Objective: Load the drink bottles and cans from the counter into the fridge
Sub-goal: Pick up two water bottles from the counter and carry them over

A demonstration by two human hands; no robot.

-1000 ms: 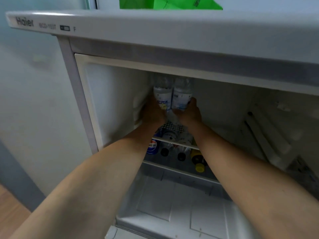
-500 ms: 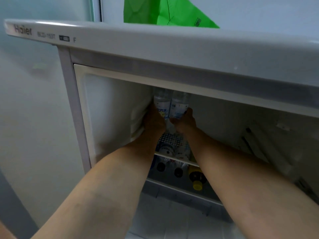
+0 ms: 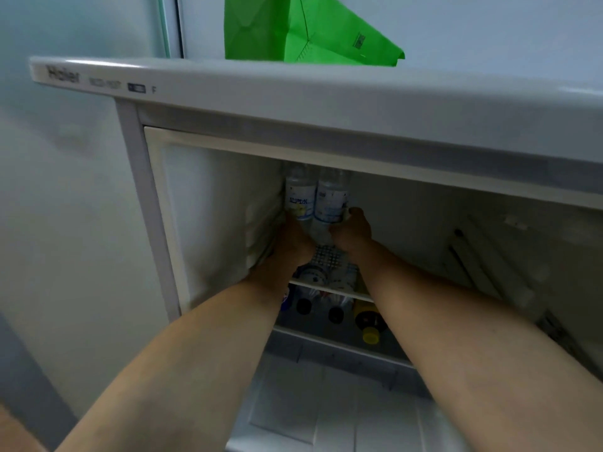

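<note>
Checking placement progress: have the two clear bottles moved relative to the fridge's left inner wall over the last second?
No. The two clear bottles stand in the same spot by the left inner wall; only the camera shifted. Both hands grip them.

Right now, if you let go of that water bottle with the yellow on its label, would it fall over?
Probably not straight away: the left bottle stands upright, close beside the right bottle and near the fridge wall. It is tall and narrow, so a bump could tip it. Once on its side it would likely roll, being round. The left hand grips its base.
</note>
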